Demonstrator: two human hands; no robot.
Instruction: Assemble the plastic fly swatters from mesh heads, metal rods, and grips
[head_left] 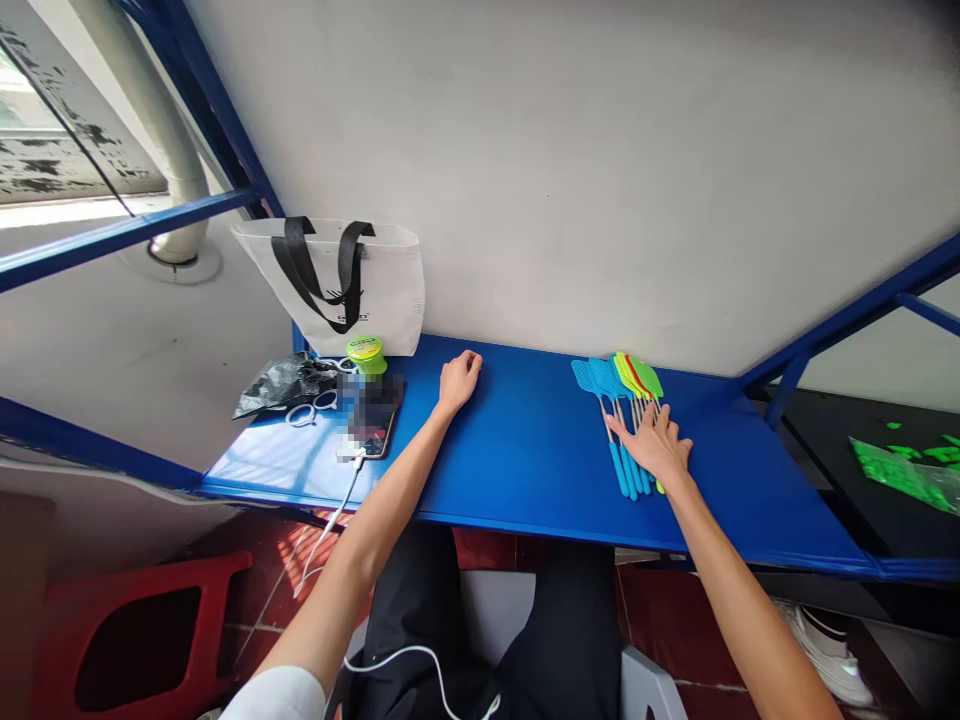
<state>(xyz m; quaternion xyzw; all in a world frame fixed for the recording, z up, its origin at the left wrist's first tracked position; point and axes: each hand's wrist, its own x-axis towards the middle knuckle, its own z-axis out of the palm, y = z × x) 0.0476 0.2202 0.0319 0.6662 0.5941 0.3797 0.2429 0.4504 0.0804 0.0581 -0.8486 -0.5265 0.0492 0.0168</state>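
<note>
white tote bag point(352, 285), black plastic bag point(281, 388), red stool point(56, 640)

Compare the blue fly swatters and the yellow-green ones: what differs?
The blue plastic fly swatters lie left of the yellow-green plastic fly swatters. The blue heads look plain, while a yellow-green head shows a red streak. The blue handles show clearly below the right hand, while the yellow-green handles are mostly covered by it. Both sets lie flat on the blue table top, heads toward the wall, on thin metal shafts.
</note>
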